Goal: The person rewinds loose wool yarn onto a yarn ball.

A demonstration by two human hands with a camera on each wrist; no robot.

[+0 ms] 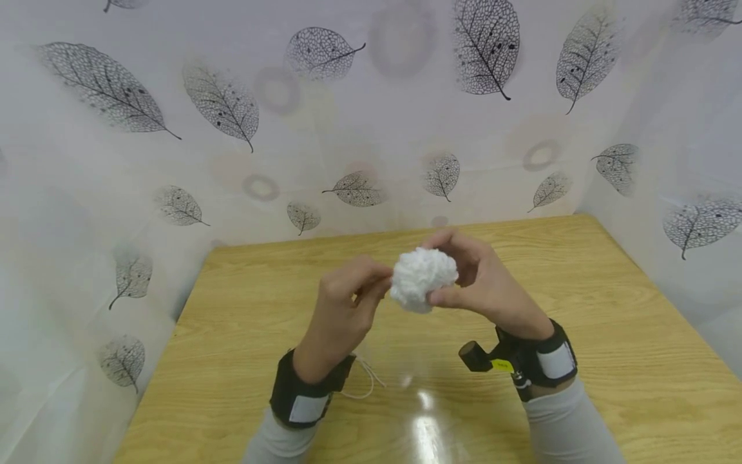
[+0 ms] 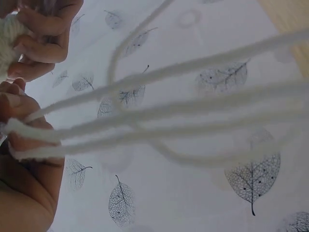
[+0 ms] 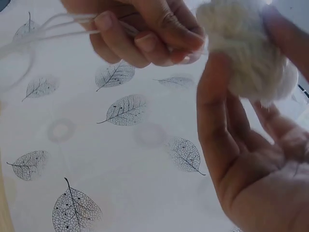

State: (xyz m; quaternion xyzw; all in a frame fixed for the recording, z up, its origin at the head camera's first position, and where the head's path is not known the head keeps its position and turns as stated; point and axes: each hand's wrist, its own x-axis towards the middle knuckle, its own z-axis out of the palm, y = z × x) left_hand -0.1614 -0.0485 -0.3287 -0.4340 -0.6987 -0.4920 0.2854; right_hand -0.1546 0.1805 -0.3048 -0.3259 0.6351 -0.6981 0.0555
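Observation:
Above the table, my right hand [image 1: 489, 283] grips a fluffy white yarn ball [image 1: 422, 278], thumb on its near side and fingers around the far side. My left hand [image 1: 344, 309] is at the ball's left side, its thumb and fingertips pinching white yarn strands close to the ball. Several yarn strands [image 2: 169, 113] trail from the left hand across the left wrist view. In the right wrist view the yarn ball [image 3: 246, 50] sits between the right hand's spread fingers, and the left hand [image 3: 149, 34] holds the strands beside it.
The wooden table [image 1: 243, 335] lies below both hands. Loose yarn ends [image 1: 368, 380] hang beside the left wrist. A leaf-patterned white cloth [image 1: 371, 129] rises behind and along both sides. Each wrist wears a black strap [image 1: 307, 393]; a dark camera mount [image 1: 475, 356] juts from the right one.

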